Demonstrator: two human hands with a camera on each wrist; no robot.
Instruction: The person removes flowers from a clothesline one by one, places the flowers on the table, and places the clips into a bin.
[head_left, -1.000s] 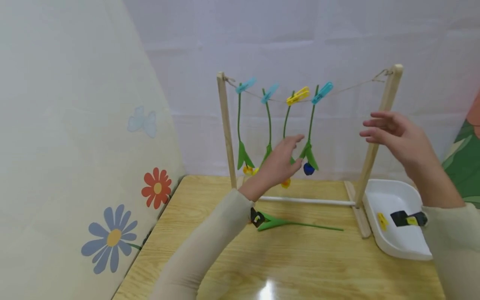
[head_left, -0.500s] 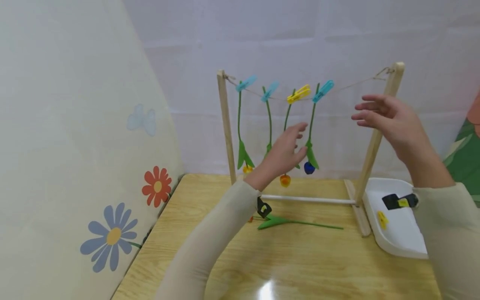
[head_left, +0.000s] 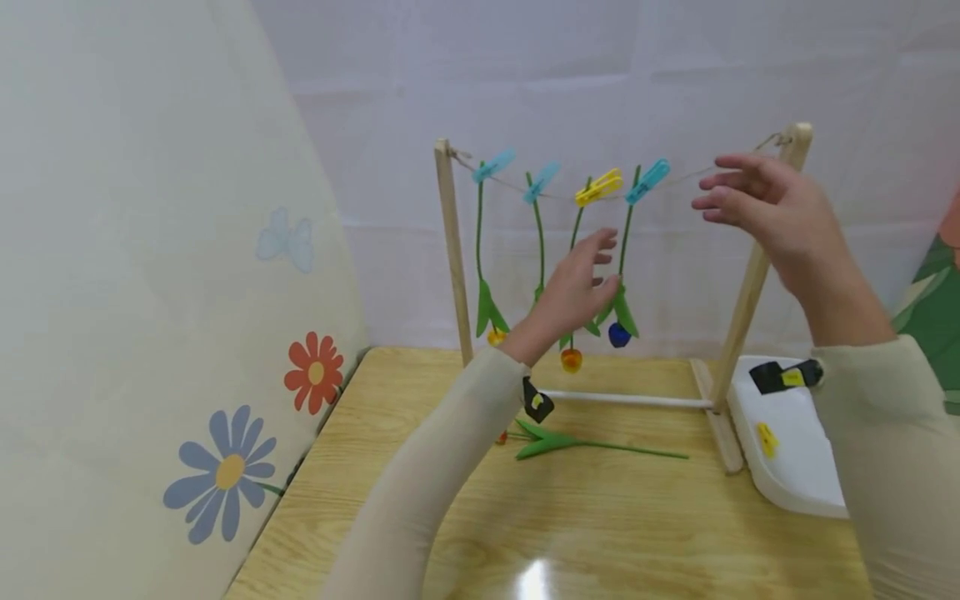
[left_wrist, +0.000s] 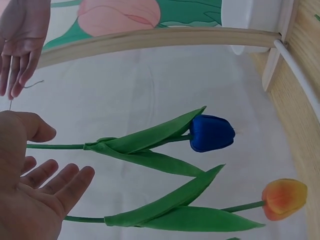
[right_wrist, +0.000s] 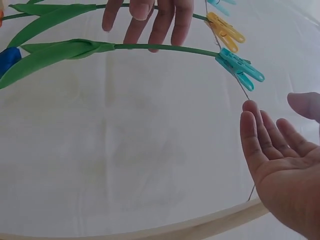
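Note:
Several artificial tulips hang head down from a string, each held by a clothespin. The rightmost, a blue tulip (head_left: 618,335), hangs from a blue clothespin (right_wrist: 240,67); beside it an orange tulip (left_wrist: 285,199) hangs from a yellow clothespin (head_left: 598,188). My left hand (head_left: 573,287) is in front of these stems, fingers loosely spread and holding nothing. Higher up, near the right post, my right hand (head_left: 780,208) has relaxed fingers beside the string (right_wrist: 243,89), right of the blue clothespin, and holds nothing. Another tulip (head_left: 555,442) lies on the table, its bloom partly behind my left wrist.
The wooden rack has a left post (head_left: 453,250), a right post (head_left: 738,333) and a white bottom bar (head_left: 630,400). A white tray (head_left: 787,492) with a yellow clothespin (head_left: 767,439) stands at the right, partly behind my right sleeve. A flower-decorated panel (head_left: 247,333) borders the table's left side.
Both hands have risen. My left hand has shifted slightly right along the stems, and my right hand has moved up and left to the string's height. The hanging tulips stay clipped.

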